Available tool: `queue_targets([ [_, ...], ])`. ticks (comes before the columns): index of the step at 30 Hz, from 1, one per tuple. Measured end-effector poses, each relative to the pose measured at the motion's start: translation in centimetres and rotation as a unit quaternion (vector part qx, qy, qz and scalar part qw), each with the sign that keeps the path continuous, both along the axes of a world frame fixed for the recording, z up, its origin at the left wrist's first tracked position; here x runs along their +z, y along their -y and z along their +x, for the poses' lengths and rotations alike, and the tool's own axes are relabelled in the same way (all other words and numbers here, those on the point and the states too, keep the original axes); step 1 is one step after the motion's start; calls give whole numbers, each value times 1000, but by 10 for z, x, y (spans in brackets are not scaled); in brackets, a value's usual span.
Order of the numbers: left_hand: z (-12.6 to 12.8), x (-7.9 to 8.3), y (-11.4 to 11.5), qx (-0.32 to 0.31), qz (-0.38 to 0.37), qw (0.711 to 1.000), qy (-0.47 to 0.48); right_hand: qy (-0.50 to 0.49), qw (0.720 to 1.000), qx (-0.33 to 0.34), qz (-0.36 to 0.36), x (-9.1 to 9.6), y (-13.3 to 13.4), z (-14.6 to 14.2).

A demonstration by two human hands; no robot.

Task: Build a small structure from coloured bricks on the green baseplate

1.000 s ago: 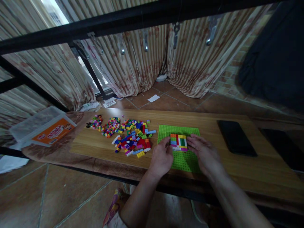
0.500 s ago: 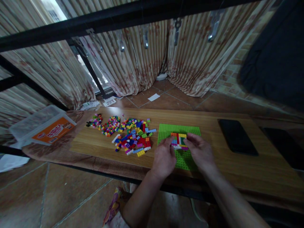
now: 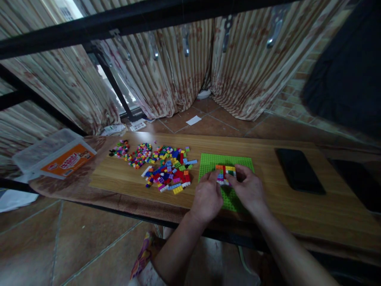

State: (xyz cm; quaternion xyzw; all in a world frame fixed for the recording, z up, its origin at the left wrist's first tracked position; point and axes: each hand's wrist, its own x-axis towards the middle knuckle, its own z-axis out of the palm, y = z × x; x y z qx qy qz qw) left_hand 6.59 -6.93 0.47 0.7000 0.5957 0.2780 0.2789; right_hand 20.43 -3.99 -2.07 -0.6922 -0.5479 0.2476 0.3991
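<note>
A small block of joined toy bricks (image 3: pixel 224 171) in orange, red, yellow, white, purple and green is over the middle of a green studded baseplate (image 3: pixel 208 160). From its left side my left hand (image 3: pixel 207 197) grips it, fingers bent against the edge. My right hand (image 3: pixel 247 186) holds the opposite side, its thumb lying across the near right part. Whether the block is pressed onto the plate or held just above it, I cannot tell. Both hands hide part of the plate's near half.
Loose bricks (image 3: pixel 169 174) lie in several heaps left of the baseplate. A black phone-like slab (image 3: pixel 299 171) rests on the wooden board (image 3: pixel 264 159) at right, with another dark slab (image 3: pixel 355 182) beyond. A clear plastic box (image 3: pixel 49 149) with an orange label stands far left.
My right thumb has moved left and inward over the brick block, covering more of it. Both hands keep hold of the block. The whole view has shifted slightly.
</note>
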Motion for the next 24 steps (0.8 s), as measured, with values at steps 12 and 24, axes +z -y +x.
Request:
queue_targets([
  [12, 1, -3, 0, 3, 14, 1000, 0, 40, 999, 15, 1, 1, -1, 2],
  [24, -7, -2, -3, 1, 13, 999, 29, 12, 999, 38, -7, -7, -2, 9],
])
